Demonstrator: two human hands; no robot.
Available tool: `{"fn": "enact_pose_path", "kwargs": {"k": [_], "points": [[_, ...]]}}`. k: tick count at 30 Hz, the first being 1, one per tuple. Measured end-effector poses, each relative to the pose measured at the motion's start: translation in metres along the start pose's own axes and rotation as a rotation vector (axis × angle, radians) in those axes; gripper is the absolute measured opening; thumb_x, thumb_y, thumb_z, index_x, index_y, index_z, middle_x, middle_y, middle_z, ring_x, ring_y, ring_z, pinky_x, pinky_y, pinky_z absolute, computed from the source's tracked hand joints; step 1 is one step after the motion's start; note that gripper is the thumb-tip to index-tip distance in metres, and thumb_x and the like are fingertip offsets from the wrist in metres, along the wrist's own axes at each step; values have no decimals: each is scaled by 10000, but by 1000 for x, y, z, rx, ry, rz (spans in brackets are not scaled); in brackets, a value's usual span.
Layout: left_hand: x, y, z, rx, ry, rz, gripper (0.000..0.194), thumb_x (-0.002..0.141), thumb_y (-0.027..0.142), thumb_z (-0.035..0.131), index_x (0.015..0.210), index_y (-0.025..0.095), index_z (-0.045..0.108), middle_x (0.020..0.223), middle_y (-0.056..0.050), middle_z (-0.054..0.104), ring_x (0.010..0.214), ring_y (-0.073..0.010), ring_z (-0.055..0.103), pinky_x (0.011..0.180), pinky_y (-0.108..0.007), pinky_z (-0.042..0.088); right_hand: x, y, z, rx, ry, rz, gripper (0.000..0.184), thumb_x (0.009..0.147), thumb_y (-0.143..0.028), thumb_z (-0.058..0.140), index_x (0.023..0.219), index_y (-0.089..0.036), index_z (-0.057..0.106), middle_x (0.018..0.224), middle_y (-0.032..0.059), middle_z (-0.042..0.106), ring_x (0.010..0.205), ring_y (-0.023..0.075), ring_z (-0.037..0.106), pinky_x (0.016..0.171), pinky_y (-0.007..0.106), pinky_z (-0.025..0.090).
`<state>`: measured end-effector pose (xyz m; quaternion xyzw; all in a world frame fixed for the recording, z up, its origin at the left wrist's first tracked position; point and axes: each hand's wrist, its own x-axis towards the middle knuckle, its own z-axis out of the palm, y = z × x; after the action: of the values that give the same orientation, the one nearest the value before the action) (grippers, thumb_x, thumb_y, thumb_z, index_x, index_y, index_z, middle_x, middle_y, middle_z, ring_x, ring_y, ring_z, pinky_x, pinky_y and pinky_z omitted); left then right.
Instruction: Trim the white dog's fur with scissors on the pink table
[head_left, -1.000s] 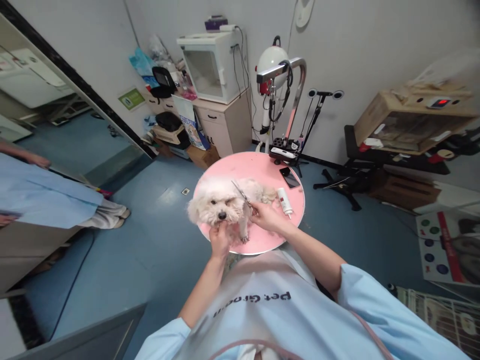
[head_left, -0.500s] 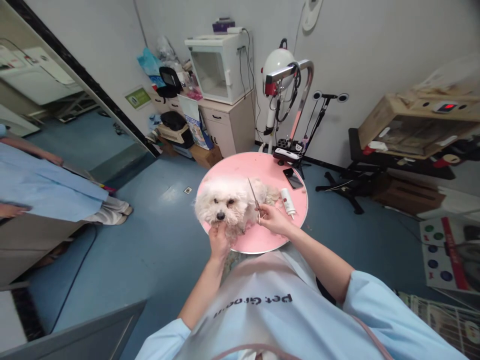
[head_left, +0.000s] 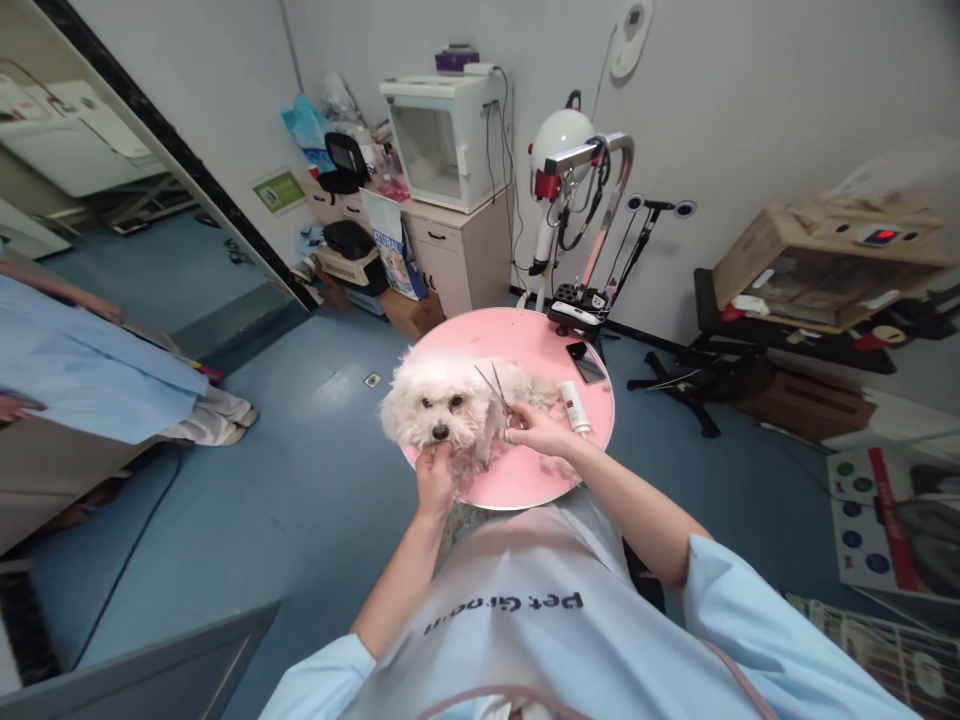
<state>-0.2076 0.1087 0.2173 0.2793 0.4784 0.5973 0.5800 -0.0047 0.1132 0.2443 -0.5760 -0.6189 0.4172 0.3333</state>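
A fluffy white dog (head_left: 420, 395) is on the round pink table (head_left: 510, 335), its face toward me. Under its chin, my left hand (head_left: 435, 478) is closed on the fur there. My right hand (head_left: 536, 432) grips a pair of scissors (head_left: 498, 390) by the handles, beside the dog's head. The scissor blades are spread apart and point up and to the left. Loose clipped fur (head_left: 559, 468) lies near my right hand.
A white bottle (head_left: 576, 408) and a phone (head_left: 585, 362) rest at the table's right side. A metal arm (head_left: 622, 170) rises behind it. At the left stands another person (head_left: 97, 350) in a blue gown. A wooden cabinet (head_left: 825, 260) is at the right.
The scissor blades have gone from closed together to spread apart, and they tilt more to the left. The dog's head has shifted slightly left. My left hand keeps its hold under the chin.
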Motion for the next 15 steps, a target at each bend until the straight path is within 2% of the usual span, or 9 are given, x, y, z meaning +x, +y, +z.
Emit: {"fn": "enact_pose_path", "kwargs": {"k": [2, 6, 11, 15], "points": [[0, 1, -1, -5, -1, -13, 207, 638, 326, 709, 729, 142, 677, 700, -20, 677, 668, -145, 625, 657, -252, 500, 5, -2, -1, -20, -5, -42, 149, 652, -163, 590, 800, -158, 609, 651, -40, 509, 576, 102, 430, 529, 222, 293], [1, 2, -3, 19, -1, -24, 206, 652, 337, 700, 662, 134, 668, 656, -22, 663, 645, -140, 614, 635, -241, 486, 9, -5, -6, 28, 11, -60, 217, 642, -127, 553, 846, -150, 625, 602, -54, 468, 545, 92, 403, 507, 211, 284], [2, 2, -4, 16, 43, -33, 240, 639, 362, 706, 639, 126, 660, 619, -22, 638, 596, -130, 585, 586, -231, 458, 17, -9, -15, -35, -93, -55, 131, 629, -157, 605, 759, -163, 597, 630, -49, 492, 562, 95, 409, 513, 216, 289], [4, 1, -7, 30, 36, -36, 240, 646, 360, 693, 608, 129, 635, 580, -10, 611, 556, -113, 548, 557, -218, 430, 24, -7, -21, -33, -118, -70, 177, 645, -122, 561, 805, -157, 626, 613, -45, 490, 555, 97, 403, 514, 223, 294]]}}
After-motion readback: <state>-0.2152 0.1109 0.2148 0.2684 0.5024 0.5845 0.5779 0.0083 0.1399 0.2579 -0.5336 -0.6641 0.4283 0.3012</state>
